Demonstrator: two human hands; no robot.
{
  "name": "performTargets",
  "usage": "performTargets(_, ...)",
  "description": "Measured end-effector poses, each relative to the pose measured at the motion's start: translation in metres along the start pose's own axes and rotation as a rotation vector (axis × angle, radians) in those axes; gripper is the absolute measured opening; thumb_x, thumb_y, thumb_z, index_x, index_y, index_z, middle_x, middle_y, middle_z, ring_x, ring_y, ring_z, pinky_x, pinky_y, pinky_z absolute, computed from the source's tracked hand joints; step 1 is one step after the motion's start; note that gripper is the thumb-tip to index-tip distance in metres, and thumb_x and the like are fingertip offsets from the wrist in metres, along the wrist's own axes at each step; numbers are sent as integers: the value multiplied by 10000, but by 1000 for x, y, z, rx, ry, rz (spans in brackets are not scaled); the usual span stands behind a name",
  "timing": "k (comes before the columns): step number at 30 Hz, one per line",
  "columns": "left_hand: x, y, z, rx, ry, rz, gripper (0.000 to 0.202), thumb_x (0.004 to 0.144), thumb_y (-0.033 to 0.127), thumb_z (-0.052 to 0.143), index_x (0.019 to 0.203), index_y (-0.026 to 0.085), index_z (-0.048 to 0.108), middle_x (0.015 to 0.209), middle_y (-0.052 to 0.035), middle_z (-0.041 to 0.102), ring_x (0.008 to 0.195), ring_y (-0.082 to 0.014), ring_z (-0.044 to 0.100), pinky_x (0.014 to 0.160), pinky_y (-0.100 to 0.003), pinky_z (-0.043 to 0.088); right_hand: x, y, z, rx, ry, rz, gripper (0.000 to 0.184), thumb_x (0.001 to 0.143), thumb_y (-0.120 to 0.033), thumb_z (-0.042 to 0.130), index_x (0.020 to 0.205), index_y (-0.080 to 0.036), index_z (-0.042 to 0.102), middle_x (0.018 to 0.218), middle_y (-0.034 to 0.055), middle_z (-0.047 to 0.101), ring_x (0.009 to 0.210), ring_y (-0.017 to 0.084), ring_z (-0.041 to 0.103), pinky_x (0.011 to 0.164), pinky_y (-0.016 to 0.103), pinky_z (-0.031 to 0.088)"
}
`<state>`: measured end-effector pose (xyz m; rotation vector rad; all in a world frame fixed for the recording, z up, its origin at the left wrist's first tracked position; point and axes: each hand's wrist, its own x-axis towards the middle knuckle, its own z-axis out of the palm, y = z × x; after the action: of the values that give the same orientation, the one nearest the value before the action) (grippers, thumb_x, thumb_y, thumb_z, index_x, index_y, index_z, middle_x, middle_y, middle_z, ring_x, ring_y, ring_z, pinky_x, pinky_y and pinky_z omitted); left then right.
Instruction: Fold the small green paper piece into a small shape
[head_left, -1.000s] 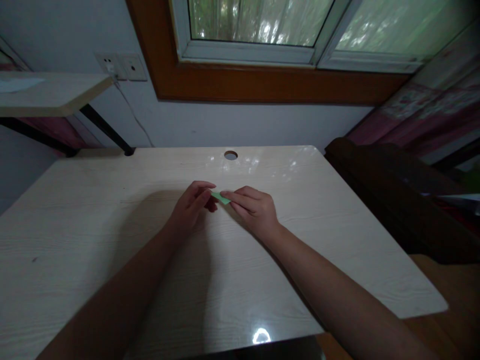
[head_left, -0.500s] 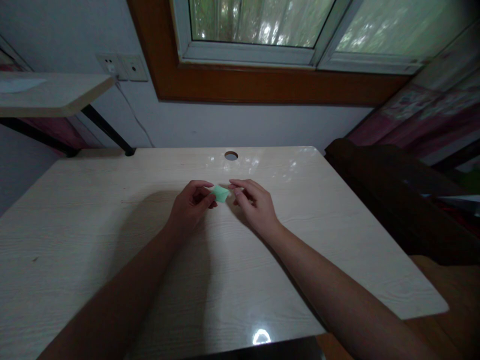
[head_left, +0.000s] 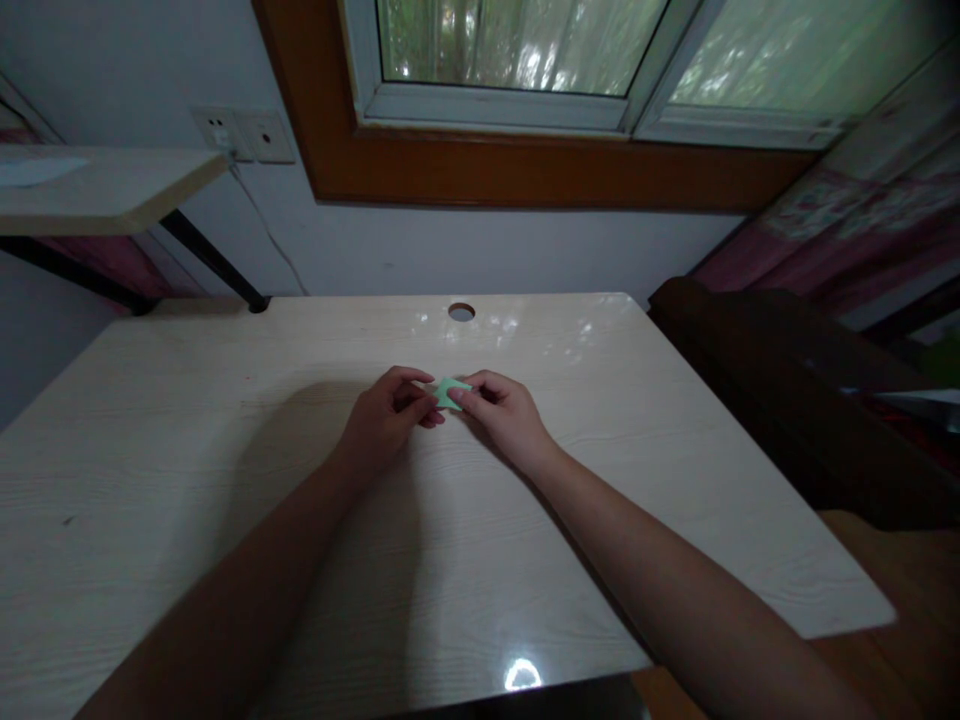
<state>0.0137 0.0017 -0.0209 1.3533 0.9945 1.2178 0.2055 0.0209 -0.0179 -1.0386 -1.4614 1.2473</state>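
Between my two hands is a small piece of green paper, apparently folded, just above the desk. My left hand pinches its left side between thumb and fingers. On the opposite side, my right hand grips the paper, with the thumb lying across its front face. The fingertips cover parts of both edges, so the full outline of the paper is hidden.
The pale wood-grain desk has a round cable hole near its back edge. A raised shelf on black legs stands at the left. Behind is a wall with sockets and a window; dark furniture lies at the right.
My right hand has closed onto the green paper, its thumb now over the front. The paper and my left hand have shifted slightly right.
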Motion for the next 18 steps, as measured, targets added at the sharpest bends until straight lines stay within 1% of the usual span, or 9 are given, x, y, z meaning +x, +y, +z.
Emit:
performTargets(4, -1, 3, 0, -11, 8, -11, 321, 834, 326, 731, 1074, 183, 572, 738, 0, 720, 679, -172, 737, 664, -291, 605, 0, -3, 0, 79, 22, 35, 277, 769, -450, 761, 804, -179, 715, 718, 14, 682, 643, 133, 569, 622, 266, 431)
performTargets(9, -2, 6, 1, -48, 18, 9, 318, 832, 287, 730, 1083, 182, 566, 739, 11, 708, 678, -164, 735, 659, -284, 603, 0, -6, 0, 74, 52, 36, 268, 787, -444, 736, 787, -177, 703, 650, -6, 649, 595, 121, 543, 592, 259, 413)
performTargets(15, -1, 7, 2, -63, 48, 15, 339, 824, 280, 734, 1101, 183, 564, 740, 13, 702, 677, -164, 734, 669, -291, 601, 1, -6, -2, 99, 61, 43, 254, 787, -428, 729, 786, -177, 693, 636, -11, 639, 583, 120, 540, 584, 255, 412)
performTargets(18, 0, 6, -1, -60, 70, 33, 341, 826, 278, 728, 1105, 183, 556, 764, -1, 720, 680, -162, 730, 661, -288, 596, 3, -5, -4, 118, 99, 47, 257, 779, -429, 734, 786, -175, 691, 628, -14, 631, 571, 119, 536, 579, 255, 410)
